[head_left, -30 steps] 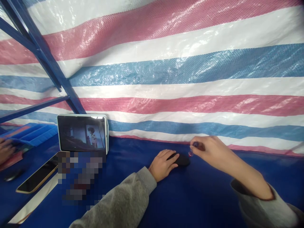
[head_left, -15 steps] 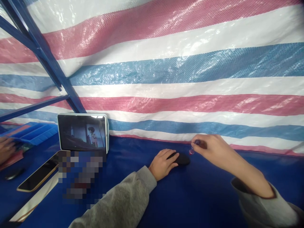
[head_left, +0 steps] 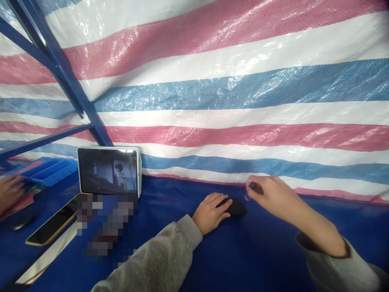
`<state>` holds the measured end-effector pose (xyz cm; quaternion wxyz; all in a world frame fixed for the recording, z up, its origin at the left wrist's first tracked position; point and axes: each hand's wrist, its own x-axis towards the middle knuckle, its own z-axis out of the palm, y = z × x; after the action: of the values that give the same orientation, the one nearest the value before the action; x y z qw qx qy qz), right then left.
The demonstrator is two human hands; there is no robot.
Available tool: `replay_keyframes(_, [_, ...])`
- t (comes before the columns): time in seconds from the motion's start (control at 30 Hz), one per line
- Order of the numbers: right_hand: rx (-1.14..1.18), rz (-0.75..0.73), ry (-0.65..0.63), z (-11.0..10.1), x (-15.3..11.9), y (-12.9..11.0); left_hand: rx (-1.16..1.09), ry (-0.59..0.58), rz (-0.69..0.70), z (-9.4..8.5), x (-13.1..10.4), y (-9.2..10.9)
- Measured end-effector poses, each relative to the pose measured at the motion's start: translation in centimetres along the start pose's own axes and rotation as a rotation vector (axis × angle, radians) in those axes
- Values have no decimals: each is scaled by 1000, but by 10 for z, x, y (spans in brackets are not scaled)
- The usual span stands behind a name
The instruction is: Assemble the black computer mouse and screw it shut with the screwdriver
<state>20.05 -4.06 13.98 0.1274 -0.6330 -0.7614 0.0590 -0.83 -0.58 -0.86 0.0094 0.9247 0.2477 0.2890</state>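
On the blue table top, my left hand (head_left: 212,213) lies over the left part of a black computer mouse (head_left: 237,207), its fingers curled on the mouse. Just right of and above it hovers my right hand (head_left: 267,194), with thumb and fingers pinched. Between those fingertips is a small dark purple, see-through tool (head_left: 253,186), possibly a small screwdriver. Its reddish lower end points down near the right end of the mouse, and a gap shows between them. The palm hides the rest of the tool.
A tablet (head_left: 107,172) in a white case stands at the left, behind a phone (head_left: 54,223). Another person's hand (head_left: 11,194) is at the far left beside a blue compartment tray (head_left: 57,172) and a dark rounded object (head_left: 22,223). A striped sheet (head_left: 243,117) hangs behind the table.
The view has shifted slightly, so everything sits a little further right and lower. Both hands keep nearly the same pose; the tool in my right hand looks slightly turned.
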Motion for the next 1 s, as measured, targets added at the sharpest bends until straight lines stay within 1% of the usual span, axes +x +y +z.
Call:
replay_keyframes(0.13, [-142, 48, -5, 10, 2, 0, 17, -16, 5, 1, -1, -1])
replay_keyframes(0.2, [-177, 62, -9, 15, 3, 1, 22, -20, 7, 0, -1, -1])
replay_keyframes(0.33, [-164, -3, -12, 20, 4, 5, 26, -16, 8, 0, 0, -1])
replay_keyframes(0.57, [-98, -123, 24, 17, 2, 6, 22, -7, 0, 2, 0, -2])
replay_keyframes(0.7, [-74, -112, 16, 19, 2, 4, 23, -13, -4, 2, -1, -2])
replay_keyframes(1.0, [-135, -130, -1, 22, 3, 4, 22, 2, 11, 2, -1, -2])
